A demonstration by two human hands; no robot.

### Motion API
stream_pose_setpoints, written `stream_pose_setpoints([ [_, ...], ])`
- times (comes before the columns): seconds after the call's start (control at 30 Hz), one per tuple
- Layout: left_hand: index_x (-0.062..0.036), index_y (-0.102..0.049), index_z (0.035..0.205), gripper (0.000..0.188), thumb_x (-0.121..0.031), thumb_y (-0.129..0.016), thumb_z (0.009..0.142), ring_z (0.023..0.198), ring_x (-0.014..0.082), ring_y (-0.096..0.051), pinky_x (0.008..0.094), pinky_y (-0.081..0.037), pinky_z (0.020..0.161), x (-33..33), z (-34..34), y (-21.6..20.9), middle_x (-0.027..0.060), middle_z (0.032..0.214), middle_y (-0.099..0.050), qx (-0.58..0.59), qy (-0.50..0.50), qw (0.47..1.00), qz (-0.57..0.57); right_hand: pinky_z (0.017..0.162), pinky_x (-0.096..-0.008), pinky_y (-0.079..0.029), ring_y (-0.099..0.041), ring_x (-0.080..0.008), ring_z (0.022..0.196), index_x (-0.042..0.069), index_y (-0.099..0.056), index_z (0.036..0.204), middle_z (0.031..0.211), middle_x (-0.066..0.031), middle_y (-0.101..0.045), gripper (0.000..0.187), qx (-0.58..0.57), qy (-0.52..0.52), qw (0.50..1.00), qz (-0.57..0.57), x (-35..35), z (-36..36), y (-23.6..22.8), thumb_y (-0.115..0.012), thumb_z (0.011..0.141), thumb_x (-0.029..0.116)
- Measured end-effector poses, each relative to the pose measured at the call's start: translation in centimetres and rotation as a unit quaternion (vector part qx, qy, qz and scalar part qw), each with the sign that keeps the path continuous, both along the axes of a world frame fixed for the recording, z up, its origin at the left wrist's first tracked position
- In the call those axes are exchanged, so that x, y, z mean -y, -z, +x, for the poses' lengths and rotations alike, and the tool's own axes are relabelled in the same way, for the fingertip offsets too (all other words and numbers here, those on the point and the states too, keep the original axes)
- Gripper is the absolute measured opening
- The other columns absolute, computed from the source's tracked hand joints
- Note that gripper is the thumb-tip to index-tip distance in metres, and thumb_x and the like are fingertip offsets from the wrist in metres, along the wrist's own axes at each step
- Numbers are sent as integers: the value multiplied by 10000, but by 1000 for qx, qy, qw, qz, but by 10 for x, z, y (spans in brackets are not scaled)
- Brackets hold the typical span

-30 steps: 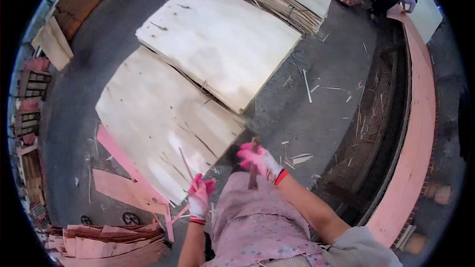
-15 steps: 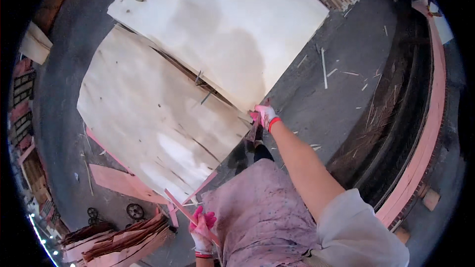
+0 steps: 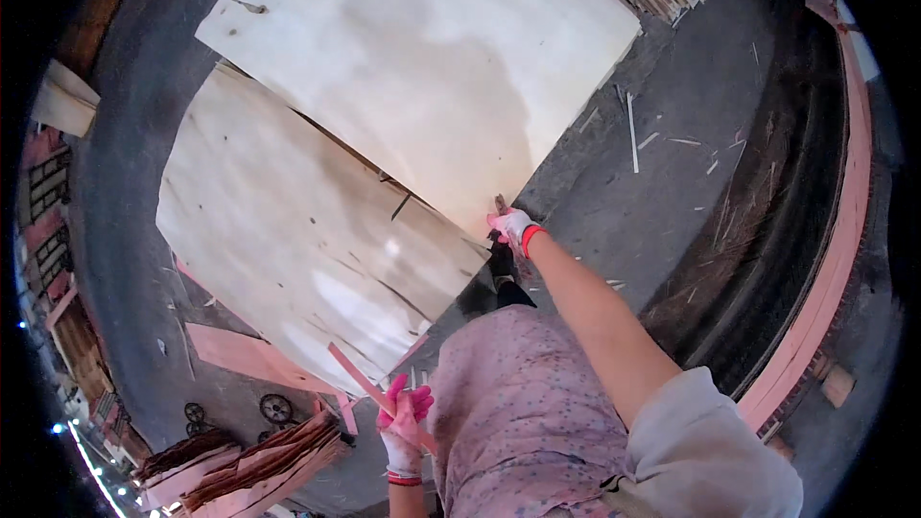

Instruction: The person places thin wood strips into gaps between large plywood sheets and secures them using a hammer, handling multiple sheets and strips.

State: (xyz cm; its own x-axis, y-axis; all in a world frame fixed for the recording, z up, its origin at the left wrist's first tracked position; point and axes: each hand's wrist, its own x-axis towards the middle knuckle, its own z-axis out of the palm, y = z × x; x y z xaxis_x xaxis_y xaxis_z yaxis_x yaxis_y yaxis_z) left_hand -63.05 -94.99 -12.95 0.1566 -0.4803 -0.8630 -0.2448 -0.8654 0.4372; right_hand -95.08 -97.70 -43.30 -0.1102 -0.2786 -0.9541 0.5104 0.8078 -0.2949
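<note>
My right hand, in a white and pink glove, is closed at the near corner of a large pale wood veneer sheet. A small brown piece sticks up past its fingers; I cannot make out what it is. Below and left lies a second pale veneer sheet, partly overlapped by the first. My gloved left hand is at the lower middle, some fingers stretched out, with a narrow pink veneer strip held across it.
A stack of reddish-brown veneer pieces lies at lower left beside small black wheels. A pink veneer piece sticks out below the sheets. Thin scraps litter the grey floor at right. A long pink band curves along the right side.
The upper sheet has slid toward me over the lower one, narrowing the dark gap and covering part of the sticks in it. My left hand has risen slightly with the strip, its fingers opening more.
</note>
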Motion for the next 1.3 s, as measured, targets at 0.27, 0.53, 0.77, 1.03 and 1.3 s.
stream_pose_setpoints([
  [0.27,-19,-525,1242,345,-220,-515,961,750,183,-647,299,-523,713,-17,0,-1,132,910,-679,11,12,1000,12,719,-372,-477,-559,-202,848,50,-576,1099,972,-70,-618,339,-143,58,988,-14,2,48,44,-649,818,225],
  [0.53,-25,-468,1316,429,-226,-533,942,857,198,-640,324,-518,788,-8,-33,2,142,999,-662,-53,46,997,-9,777,-377,-436,-544,-187,861,77,-545,1122,961,-46,-601,401,14,280,956,-83,-11,42,42,-709,784,215],
  [0.77,16,-456,1318,439,-207,-538,950,872,206,-641,329,-516,792,-15,-39,-6,161,1010,-659,-40,97,994,-10,806,-344,-446,-574,-210,899,39,-558,1172,996,-80,-634,433,-139,144,979,31,9,67,25,-659,809,251],
  [1.03,27,-437,1324,432,-174,-524,952,910,223,-635,342,-514,833,-12,-56,-6,163,1040,-648,-31,128,991,4,824,-325,-449,-585,-213,940,27,-565,1159,1022,-117,-644,403,-160,167,973,-13,8,70,45,-617,825,246],
  [1.3,34,-419,1331,451,-147,-541,937,957,232,-622,344,-487,877,1,-77,-7,163,1074,-638,-47,169,984,19,926,-449,-412,-564,-344,1065,118,-607,1131,1163,-189,-598,476,-250,7,968,5,10,71,8,-575,758,411],
])
